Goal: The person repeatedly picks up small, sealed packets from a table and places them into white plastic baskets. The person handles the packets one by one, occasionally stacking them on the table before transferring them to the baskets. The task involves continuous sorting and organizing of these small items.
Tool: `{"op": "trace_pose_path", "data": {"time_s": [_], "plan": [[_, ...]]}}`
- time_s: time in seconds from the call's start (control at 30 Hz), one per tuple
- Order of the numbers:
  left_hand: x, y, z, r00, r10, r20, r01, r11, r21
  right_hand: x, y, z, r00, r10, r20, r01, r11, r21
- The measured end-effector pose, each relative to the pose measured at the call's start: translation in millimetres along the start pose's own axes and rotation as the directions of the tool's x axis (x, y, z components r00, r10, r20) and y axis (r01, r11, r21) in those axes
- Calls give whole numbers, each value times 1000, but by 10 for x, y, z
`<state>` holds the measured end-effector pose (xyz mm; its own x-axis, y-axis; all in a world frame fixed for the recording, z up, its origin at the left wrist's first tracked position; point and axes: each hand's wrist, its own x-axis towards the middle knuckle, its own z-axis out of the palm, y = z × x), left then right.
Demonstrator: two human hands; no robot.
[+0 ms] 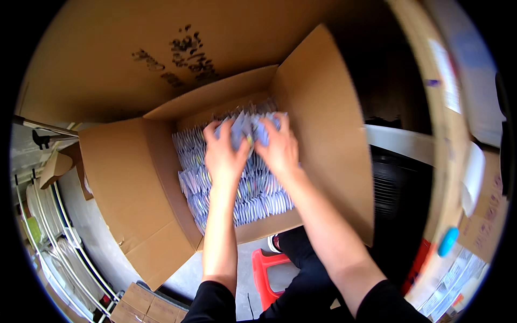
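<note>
Though blurred, packets (238,134) between both hands (222,155) (280,152)

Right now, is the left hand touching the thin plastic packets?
Touching. The head view shows the left hand with thin plastic packets pinched between its thumb and fingers.

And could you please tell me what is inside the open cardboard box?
The box holds rows of thin, pale packets; the left hand and right hand grasp some. Whatever lies beneath them is covered.
</note>
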<state>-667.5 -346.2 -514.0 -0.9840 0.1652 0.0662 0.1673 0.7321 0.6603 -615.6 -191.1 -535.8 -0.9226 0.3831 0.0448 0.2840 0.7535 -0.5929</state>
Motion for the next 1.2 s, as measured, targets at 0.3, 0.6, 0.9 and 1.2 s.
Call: {"op": "trace_pose_path", "data": {"time_s": [0.3,0.6,0.9,1.2], "plan": [[-1665,687,-1731,982,135,131,-29,796,-604,-1988,-849,-1891,989,110,-100,-74,946,314],[-2954,2111,-2706,846,474,245,-161,664,-730,-3884,-1410,-3918,945,185,-270,-106,953,283],[-3544,4421,-2585,461,872,166,-546,426,-721,-5393,-1034,-5535,469,260,-844,-303,945,122],[-4271,5809,-836,105,894,435,-981,21,193,-6193,258,-6280,568,535,-626,-735,672,-93]]}}
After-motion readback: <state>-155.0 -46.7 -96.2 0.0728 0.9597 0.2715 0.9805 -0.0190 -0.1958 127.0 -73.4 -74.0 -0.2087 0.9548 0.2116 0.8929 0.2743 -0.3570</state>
